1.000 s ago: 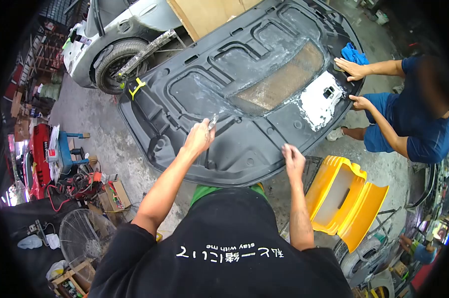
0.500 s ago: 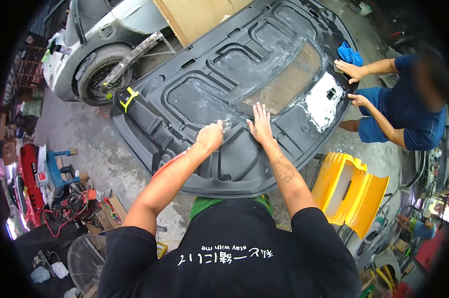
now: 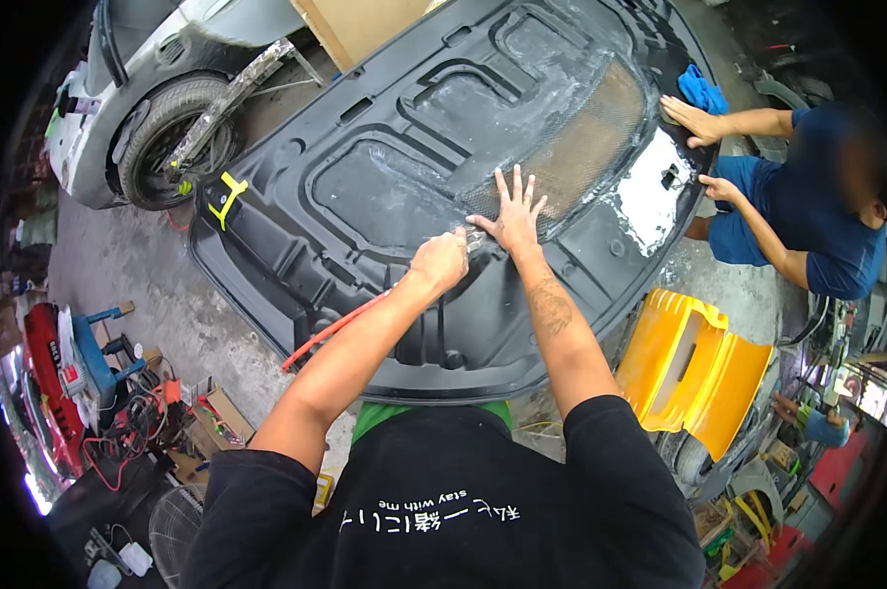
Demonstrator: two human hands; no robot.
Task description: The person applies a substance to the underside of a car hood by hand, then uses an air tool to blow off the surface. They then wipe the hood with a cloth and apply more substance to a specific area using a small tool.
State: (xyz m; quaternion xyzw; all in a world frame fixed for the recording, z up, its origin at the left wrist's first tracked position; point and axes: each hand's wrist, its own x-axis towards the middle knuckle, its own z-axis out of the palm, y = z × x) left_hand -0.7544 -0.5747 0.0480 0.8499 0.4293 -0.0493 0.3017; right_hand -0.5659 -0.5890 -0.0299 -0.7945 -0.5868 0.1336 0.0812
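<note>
A large black car hood (image 3: 394,196) lies in front of me with its ribbed inner side up. My left hand (image 3: 441,263) is closed in a fist over its near middle part. A small shiny bit (image 3: 474,239) shows just past the fist, but what I hold is mostly hidden. A red hose (image 3: 335,330) runs along my left forearm. My right hand (image 3: 515,218) rests flat on the hood, fingers spread, at the lower edge of a brownish mesh patch (image 3: 586,142). White filler (image 3: 649,201) covers an area to the right.
A co-worker (image 3: 816,196) at the right has both hands on the hood's edge, near a blue cloth (image 3: 701,90). Yellow body panels (image 3: 694,373) stand at the right. A yellow bracket (image 3: 229,201) sits on the hood's left corner. Behind stands a silver car (image 3: 159,59).
My left hand has shifted right, nearer my right hand. My right hand's fingers have spread wider. The view has shifted slightly, and more of the red hose shows.
</note>
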